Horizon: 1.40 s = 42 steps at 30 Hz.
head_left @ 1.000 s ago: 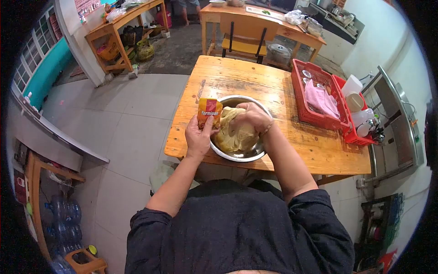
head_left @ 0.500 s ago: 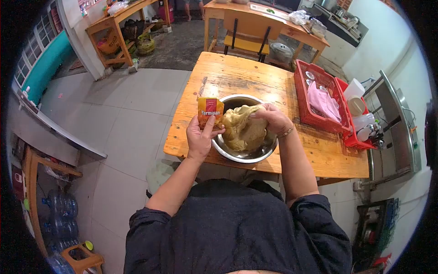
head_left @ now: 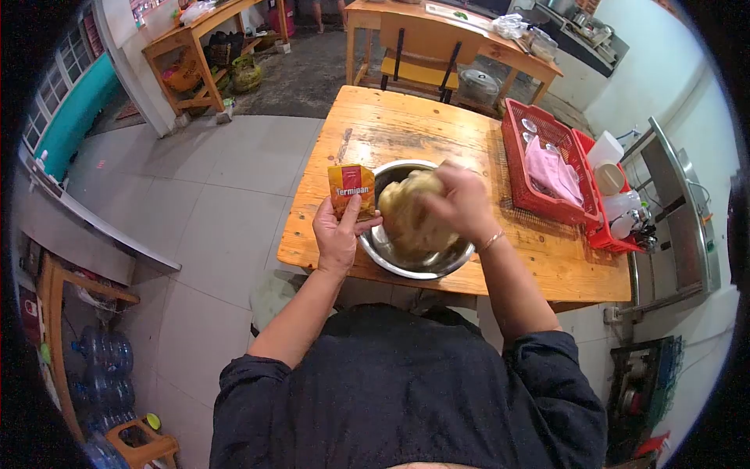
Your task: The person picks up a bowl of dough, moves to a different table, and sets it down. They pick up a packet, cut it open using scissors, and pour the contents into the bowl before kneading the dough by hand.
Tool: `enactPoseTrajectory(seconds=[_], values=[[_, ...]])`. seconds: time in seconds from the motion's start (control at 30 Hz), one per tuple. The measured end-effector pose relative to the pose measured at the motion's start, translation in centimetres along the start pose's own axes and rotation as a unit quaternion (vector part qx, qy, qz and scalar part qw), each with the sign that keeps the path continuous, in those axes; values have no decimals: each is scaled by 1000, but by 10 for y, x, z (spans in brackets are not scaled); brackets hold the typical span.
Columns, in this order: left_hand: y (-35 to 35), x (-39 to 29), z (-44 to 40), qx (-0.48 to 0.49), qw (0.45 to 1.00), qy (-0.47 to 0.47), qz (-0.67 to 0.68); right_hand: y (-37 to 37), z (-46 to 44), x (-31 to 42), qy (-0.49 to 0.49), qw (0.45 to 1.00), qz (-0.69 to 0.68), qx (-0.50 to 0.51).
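My left hand [head_left: 337, 238] is closed on an orange and red yeast sachet [head_left: 351, 202] labelled "Fermipan", held upright at the bowl's left rim. The thumb presses on its front. The steel mixing bowl [head_left: 426, 273] stands near the front edge of the wooden table. In it lies a soft, yellowish-tan, dough-like mass [head_left: 406, 217] with a folded top. My right hand [head_left: 462, 205] is over the bowl's right side, its fingers bent down at the top of this mass. Motion blurs those fingers and the mass; the fingertips do not show clearly.
The wooden table [head_left: 414, 121] carries a red plastic crate [head_left: 547, 205] with a pink cloth [head_left: 551, 172] on the right. Behind it stand a chair [head_left: 428, 39] and another table. Water bottles [head_left: 109, 352] and a small orange stool [head_left: 141, 442] are at lower left.
My right hand has risen slightly from the bowl's right edge and now blurs with motion over the mass. The left hand still holds the sachet, shifted slightly left.
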<state>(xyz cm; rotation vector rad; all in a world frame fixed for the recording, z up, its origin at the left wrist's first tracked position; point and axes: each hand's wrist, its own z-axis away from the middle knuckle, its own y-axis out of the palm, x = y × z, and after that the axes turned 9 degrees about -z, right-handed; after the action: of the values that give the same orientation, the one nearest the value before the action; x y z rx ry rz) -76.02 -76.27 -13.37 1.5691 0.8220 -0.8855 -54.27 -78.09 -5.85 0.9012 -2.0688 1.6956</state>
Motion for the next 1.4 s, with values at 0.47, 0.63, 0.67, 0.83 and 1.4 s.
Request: enactPoseTrajectory(seconds=[0.47, 0.63, 0.67, 0.83, 1.4], values=[[5, 1, 6, 2, 1000, 23, -14, -11, -29, -7, -11, 986, -7, 165], [5, 0, 6, 1, 1000, 21, -10, 55, -39, -29, -13, 964, 77, 256], [4, 3, 7, 2, 1000, 22, -10, 60, -44, -28, 5, 963, 93, 254], [5, 2, 6, 9, 1000, 16, -16, 67, -58, -23, 81, 959, 132, 237], [3, 0, 8, 23, 999, 19, -45, 42, -22, -28, 26, 981, 121, 151]])
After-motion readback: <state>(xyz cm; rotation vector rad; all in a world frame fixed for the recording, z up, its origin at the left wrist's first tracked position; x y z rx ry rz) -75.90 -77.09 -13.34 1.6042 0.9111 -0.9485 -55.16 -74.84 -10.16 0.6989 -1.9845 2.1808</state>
